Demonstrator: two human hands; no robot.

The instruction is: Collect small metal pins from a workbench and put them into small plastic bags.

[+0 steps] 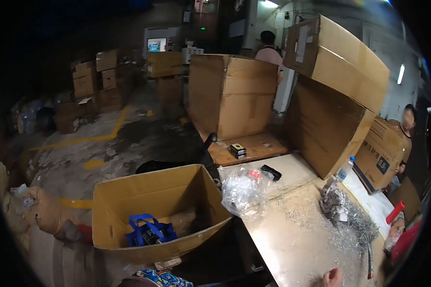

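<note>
At the lower edge, my right hand [333, 278] shows only partly, its fingers curled together over the pale tabletop [277, 241]. Whatever it may hold is hidden. Thin shiny metal bits, like small nails or pins, are scattered around it, with a denser pile [361, 225] farther off to the right. Crumpled printed paper [334, 203] sits against that pile. A slim rod-like tool [370, 260] with a reddish tip lies at the pile's near side. My left hand is out of view.
Left of the table stands an open carton [153, 189] holding a blue bag [151, 229]. A clear plastic bag [244, 191] lies on the table's corner. Large cartons [249, 95] rise behind. At right, another person's hand [396, 232] is near a red cylinder [395, 212]; a bottle [345, 168] stands nearby.
</note>
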